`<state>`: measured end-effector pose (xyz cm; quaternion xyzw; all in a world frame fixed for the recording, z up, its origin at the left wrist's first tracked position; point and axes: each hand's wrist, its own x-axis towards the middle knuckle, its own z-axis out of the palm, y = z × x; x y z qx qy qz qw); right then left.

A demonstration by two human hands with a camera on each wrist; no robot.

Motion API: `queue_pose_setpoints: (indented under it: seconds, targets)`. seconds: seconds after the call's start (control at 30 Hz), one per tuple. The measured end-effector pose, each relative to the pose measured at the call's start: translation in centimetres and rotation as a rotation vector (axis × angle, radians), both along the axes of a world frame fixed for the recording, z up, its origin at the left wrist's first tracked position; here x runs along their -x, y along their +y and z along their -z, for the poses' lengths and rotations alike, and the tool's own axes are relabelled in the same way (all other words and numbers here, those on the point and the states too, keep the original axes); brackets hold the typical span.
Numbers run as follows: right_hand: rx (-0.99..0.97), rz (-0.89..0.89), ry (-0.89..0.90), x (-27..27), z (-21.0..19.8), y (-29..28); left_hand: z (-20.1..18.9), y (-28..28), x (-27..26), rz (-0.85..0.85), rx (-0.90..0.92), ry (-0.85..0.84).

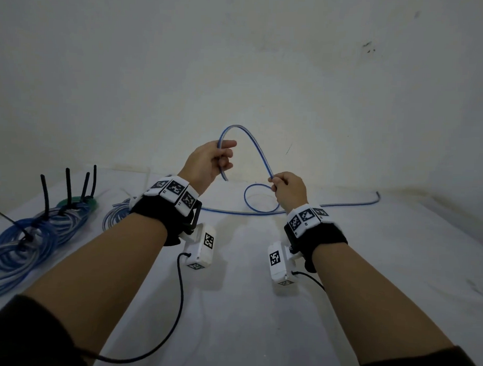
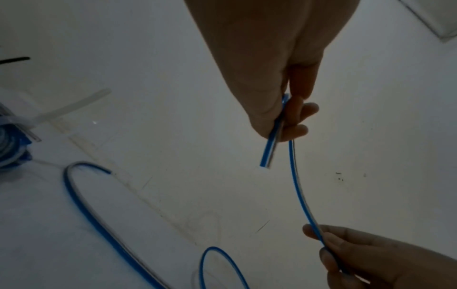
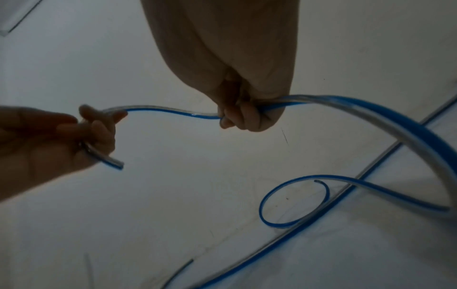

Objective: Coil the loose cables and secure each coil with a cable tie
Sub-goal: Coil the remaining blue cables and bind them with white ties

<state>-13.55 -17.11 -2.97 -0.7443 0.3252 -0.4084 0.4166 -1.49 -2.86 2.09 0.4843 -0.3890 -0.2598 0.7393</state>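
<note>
A loose blue-and-clear cable [image 1: 256, 149] arches in the air between my two hands. My left hand [image 1: 218, 160] grips it near its cut end, which sticks out below the fingers [image 2: 294, 131]. My right hand [image 1: 282, 184] pinches the same cable [image 3: 170, 112] a short way along. From the right hand [image 3: 243, 117] the cable drops, makes a small loop [image 1: 260, 200] on the white surface, and trails off to the right [image 1: 371, 201]. The cut end [image 2: 267, 154] is plain in the left wrist view.
Several coiled blue cables [image 1: 33, 235] tied with black cable ties [image 1: 45, 195] lie at the left of the white surface [image 1: 244, 306]. Another small coil [image 1: 116, 215] sits by my left wrist. A white wall [image 1: 239, 59] stands right behind.
</note>
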Motion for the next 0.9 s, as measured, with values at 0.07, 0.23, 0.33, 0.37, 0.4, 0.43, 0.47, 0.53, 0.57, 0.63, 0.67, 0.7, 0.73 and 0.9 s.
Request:
queue_pose_setpoints:
  seconds: [0.07,0.23,0.33,0.37,0.4,0.43,0.47,0.53,0.57,0.63,0.67,0.7,0.73,0.9]
  targets:
    - [0.040,0.006,0.050,0.0,0.1,0.3,-0.1,0.2,0.0,0.051,0.009,-0.031]
    - [0.168,-0.169,0.251,-0.2,0.3,1.7,0.0,0.6,0.5,-0.056,0.015,-0.252]
    - [0.203,-0.306,0.359,0.0,0.1,2.3,0.3,0.0,-0.1,-0.204,0.007,-0.323]
    - [0.216,-0.338,0.373,0.2,0.1,2.4,0.5,-0.3,-0.4,-0.238,-0.013,-0.357]
    - [0.233,-0.365,0.380,0.3,0.1,2.6,0.7,-0.4,-0.7,-0.262,-0.045,-0.402]
    - [0.254,-0.388,0.383,0.5,0.0,2.7,0.9,-0.5,-0.9,-0.277,-0.089,-0.461]
    - [0.281,-0.411,0.381,0.6,-0.1,2.9,1.3,-0.4,-1.1,-0.283,-0.135,-0.524]
    - [0.347,-0.455,0.374,0.7,-0.4,3.0,1.9,-0.3,-1.2,-0.258,-0.210,-0.623]
    - [0.393,-0.468,0.374,0.7,-0.6,3.0,2.2,-0.2,-1.2,-0.238,-0.247,-0.660]
    - [0.509,-0.457,0.374,0.6,-1.1,2.9,2.7,0.0,-1.1,-0.213,-0.330,-0.723]
    - [0.560,-0.438,0.375,0.6,-1.3,2.8,2.9,0.1,-1.1,-0.203,-0.367,-0.740]
    - [0.599,-0.408,0.382,0.5,-1.4,2.6,3.0,0.1,-1.0,-0.191,-0.402,-0.752]
    - [0.629,-0.371,0.398,0.6,-1.5,2.5,3.0,0.2,-1.0,-0.171,-0.438,-0.765]
    - [0.682,-0.253,0.286,1.0,-1.9,2.3,2.9,0.4,-0.5,0.000,-0.518,-0.752]
